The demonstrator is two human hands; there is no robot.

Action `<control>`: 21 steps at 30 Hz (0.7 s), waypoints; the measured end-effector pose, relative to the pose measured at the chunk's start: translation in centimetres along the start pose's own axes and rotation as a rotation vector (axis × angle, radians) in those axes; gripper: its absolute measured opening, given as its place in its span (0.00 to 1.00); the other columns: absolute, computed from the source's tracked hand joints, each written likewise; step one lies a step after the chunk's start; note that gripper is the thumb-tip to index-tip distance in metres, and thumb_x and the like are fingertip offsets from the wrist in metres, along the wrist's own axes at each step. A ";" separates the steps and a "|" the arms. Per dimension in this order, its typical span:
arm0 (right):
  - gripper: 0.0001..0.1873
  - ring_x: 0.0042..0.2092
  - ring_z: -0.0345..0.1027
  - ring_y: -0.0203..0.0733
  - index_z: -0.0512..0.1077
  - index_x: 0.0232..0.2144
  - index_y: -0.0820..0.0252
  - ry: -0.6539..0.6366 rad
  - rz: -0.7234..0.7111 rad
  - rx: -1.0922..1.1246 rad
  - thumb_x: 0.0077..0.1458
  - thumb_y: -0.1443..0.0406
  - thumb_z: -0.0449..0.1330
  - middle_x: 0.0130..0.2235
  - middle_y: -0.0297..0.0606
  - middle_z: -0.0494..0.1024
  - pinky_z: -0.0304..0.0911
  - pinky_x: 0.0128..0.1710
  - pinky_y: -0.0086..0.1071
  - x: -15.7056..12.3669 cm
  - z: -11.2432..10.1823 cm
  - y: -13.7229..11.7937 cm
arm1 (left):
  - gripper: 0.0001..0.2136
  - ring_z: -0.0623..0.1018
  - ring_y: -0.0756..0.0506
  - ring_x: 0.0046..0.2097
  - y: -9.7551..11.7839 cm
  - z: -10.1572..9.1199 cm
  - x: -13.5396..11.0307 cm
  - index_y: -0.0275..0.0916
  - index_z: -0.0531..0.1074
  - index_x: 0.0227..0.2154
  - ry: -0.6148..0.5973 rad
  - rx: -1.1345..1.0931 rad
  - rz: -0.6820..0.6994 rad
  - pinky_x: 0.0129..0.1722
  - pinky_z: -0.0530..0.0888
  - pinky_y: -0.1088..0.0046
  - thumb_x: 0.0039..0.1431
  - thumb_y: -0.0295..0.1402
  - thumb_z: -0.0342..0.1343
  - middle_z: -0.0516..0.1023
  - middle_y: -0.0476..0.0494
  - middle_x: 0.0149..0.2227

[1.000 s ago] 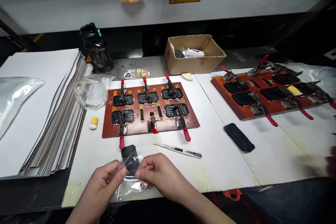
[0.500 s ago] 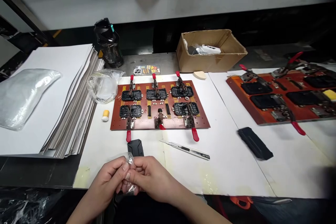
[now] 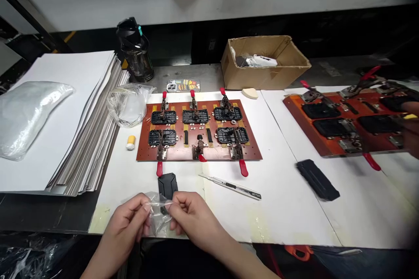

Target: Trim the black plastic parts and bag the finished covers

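The person is holding a small piece of clear plastic film [image 3: 159, 210] between both hands, and its long side is lying about left to right, across the body. The left hand [image 3: 124, 222] and the right hand [image 3: 193, 220] are both closed narrow, each pinching one end of the film between thumb and fingers, and the two hands are standing close together. The film is looking thin and crumpled, and it is shining a little. It is hanging just above the white paper work sheet [image 3: 281, 222], in front of the person. Behind it, a black plastic part [image 3: 167, 186] is lying with its long axis pointing away from the person, toward a red handle of a toggle clamp [image 3: 159, 168] on the brown fixture board [image 3: 193, 153]. The film is covering the near end of this part, but I cannot tell if they are touching. A utility knife [image 3: 231, 186] is lying to the right, and another person's hand [image 3: 410, 128] is reaching over the orange fixture board [image 3: 327, 148].
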State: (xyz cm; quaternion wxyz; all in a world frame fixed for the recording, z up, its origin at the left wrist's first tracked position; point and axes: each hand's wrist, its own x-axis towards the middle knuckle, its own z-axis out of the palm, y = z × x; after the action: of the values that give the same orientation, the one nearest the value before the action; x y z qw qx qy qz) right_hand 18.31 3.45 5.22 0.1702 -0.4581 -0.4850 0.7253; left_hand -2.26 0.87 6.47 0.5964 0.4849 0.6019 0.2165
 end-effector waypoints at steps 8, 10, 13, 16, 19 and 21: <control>0.04 0.34 0.73 0.38 0.72 0.38 0.52 0.126 -0.110 -0.641 0.59 0.65 0.59 0.31 0.27 0.79 0.56 0.32 0.29 0.3 0.0 -2.3 | 0.15 0.74 0.43 0.34 0.0 -1.0 -2.3 0.42 0.65 0.31 -0.165 0.724 -0.014 0.35 0.63 0.70 0.71 0.40 0.41 0.75 0.46 0.32; 0.08 0.39 0.75 0.39 0.74 0.42 0.50 0.066 -0.159 -0.642 0.59 0.60 0.63 0.39 0.27 0.81 0.61 0.35 0.29 0.6 -0.4 -2.2 | 0.16 0.75 0.43 0.34 -0.9 -2.9 -2.7 0.42 0.66 0.31 -0.116 0.796 -0.121 0.35 0.62 0.70 0.71 0.41 0.39 0.75 0.47 0.31; 0.26 0.52 0.74 0.48 0.68 0.59 0.48 0.145 -0.186 -0.775 0.60 0.57 0.65 0.61 0.34 0.71 0.68 0.45 0.35 1.1 -0.7 -1.9 | 0.17 0.73 0.44 0.32 -2.4 -5.2 -2.4 0.43 0.66 0.31 0.013 0.853 -0.214 0.36 0.62 0.70 0.71 0.43 0.38 0.74 0.49 0.29; 0.44 0.53 0.74 0.57 0.53 0.70 0.54 0.205 -0.109 -0.974 0.58 0.60 0.68 0.70 0.44 0.58 0.71 0.47 0.43 1.7 -0.5 -1.9 | 0.15 0.71 0.44 0.31 -2.9 -5.2 -0.6 0.43 0.63 0.29 0.092 0.870 -0.196 0.34 0.60 0.69 0.69 0.41 0.39 0.70 0.50 0.26; 0.46 0.43 0.77 0.55 0.54 0.70 0.56 0.232 -0.009 -1.004 0.55 0.62 0.70 0.63 0.49 0.66 0.71 0.37 0.42 1.3 -0.9 -2.5 | 0.15 0.71 0.42 0.32 -2.7 -3.7 1.3 0.43 0.59 0.28 0.115 0.848 -0.162 0.33 0.58 0.68 0.71 0.41 0.38 0.70 0.49 0.26; 0.28 0.41 0.76 0.50 0.67 0.60 0.57 0.280 0.027 -0.898 0.59 0.63 0.66 0.53 0.43 0.73 0.68 0.36 0.38 0.2 -1.7 -3.0 | 0.16 0.71 0.42 0.33 -2.5 -3.0 1.8 0.44 0.59 0.30 0.112 0.820 -0.146 0.34 0.59 0.68 0.72 0.42 0.35 0.71 0.49 0.28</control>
State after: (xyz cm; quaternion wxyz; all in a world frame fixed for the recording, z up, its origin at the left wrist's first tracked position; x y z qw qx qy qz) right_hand 19.05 5.93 7.53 0.0095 -0.5860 -0.7172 0.3769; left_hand -5.52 2.25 4.00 0.3340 0.6256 0.7027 -0.0579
